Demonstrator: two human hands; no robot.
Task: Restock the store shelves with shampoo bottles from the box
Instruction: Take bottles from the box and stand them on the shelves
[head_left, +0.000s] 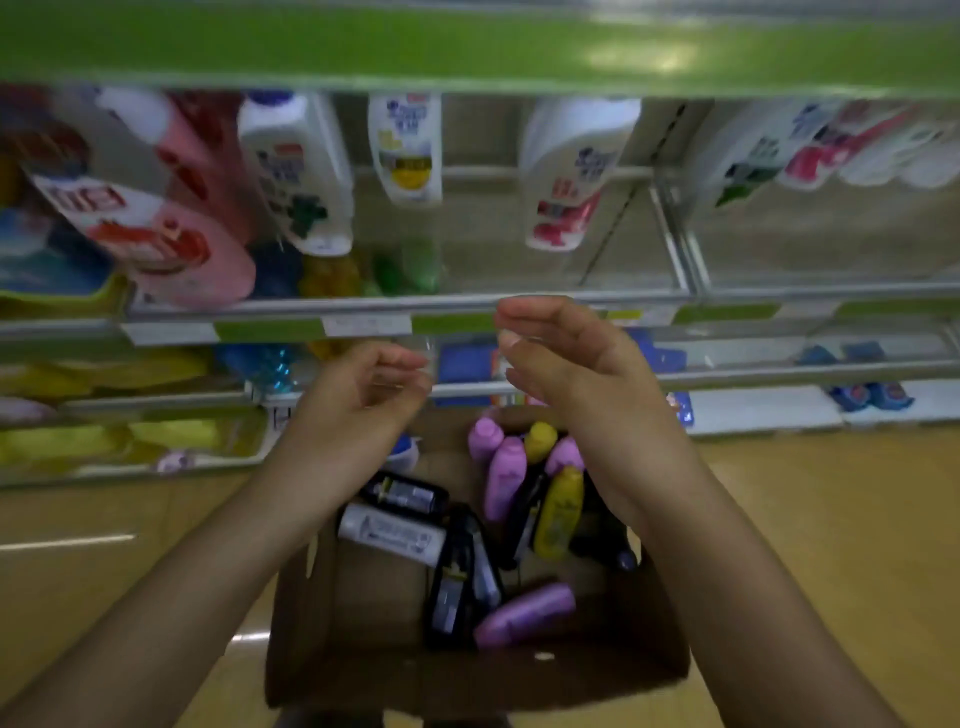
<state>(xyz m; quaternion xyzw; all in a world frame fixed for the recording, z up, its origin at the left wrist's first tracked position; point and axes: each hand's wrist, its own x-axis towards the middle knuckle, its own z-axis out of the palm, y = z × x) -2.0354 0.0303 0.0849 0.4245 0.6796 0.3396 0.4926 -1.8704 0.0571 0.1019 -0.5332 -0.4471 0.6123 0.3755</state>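
Head view: both my hands hover over the box (363, 675) at lower centre — left hand (363, 395) loosely curled, right hand (566, 374) relaxed, neither holding anything. Inside lie the shampoo bottles (506, 475): purple, yellow, black and one white, jumbled. I judge them rigid, smooth plastic, moderately heavy and possibly slippery — grip around the mid-body. Shelf (519, 304) gaps sit at upper right.

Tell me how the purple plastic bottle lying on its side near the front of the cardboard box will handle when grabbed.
The purple plastic bottle looks rounded and smooth, so it may roll or slip if pushed. It lies across the black bottles, so lifting it could shift them. It seems rigid plastic, likely sturdy; weight cannot be judged.
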